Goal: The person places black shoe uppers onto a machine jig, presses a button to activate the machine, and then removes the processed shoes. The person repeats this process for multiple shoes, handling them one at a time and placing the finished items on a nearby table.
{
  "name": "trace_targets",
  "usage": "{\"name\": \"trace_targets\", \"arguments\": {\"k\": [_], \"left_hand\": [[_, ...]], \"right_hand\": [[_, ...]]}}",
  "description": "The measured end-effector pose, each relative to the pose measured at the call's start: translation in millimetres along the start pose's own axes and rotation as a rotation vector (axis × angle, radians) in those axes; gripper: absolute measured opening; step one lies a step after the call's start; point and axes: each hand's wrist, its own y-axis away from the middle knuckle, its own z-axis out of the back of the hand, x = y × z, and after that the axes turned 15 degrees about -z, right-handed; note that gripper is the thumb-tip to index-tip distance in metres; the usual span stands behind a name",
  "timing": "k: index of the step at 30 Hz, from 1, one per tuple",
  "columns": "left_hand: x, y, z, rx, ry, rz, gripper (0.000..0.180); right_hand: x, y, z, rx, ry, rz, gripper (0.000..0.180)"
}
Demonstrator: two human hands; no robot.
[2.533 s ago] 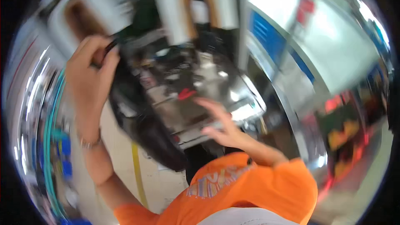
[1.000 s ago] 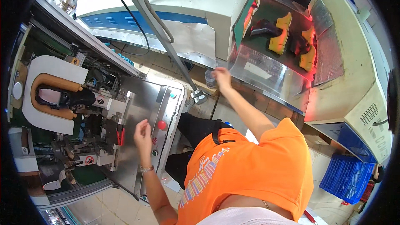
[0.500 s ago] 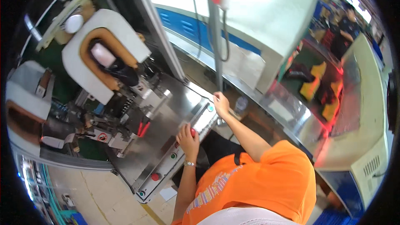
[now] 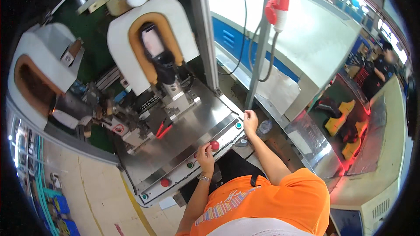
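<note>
My left hand (image 4: 205,159) is at the front control panel (image 4: 175,174) of a machine, right beside a red mushroom button (image 4: 214,145). Its fingers are loosely bent and apart, and nothing shows in them. At the panel's right end my right hand (image 4: 250,123) is closed with curled fingers, next to a green button (image 4: 238,125). No object shows in it. Behind the panel, a dark shoe upper with a pale sole area (image 4: 153,43) sits toe-up inside a tan U-shaped pad (image 4: 134,39) in a white housing (image 4: 117,35).
Red-handled pliers (image 4: 164,130) lie on the metal worktop (image 4: 205,116). A second white housing (image 4: 37,52) stands at left. Another red button (image 4: 165,182) is on the panel. At right, yellow-and-dark shoe parts (image 4: 336,121) lie under red light; a co-worker (image 4: 379,72) is beyond.
The view has shifted, so the machine appears farther right. My left hand has come off the top of the red button to its left side. The right hand stays by the green button.
</note>
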Motion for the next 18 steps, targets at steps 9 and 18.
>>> {"name": "trace_targets", "arguments": {"k": [9,18], "left_hand": [[10,-11,2,-0.019,-0.068,-0.128,0.007],[57,-70,36,-0.018,-0.077,0.121,0.009]], "right_hand": [[95,119,-27,0.561,-0.404,0.468,0.012],[103,135,-121,0.696,-0.328,0.358,0.014]]}}
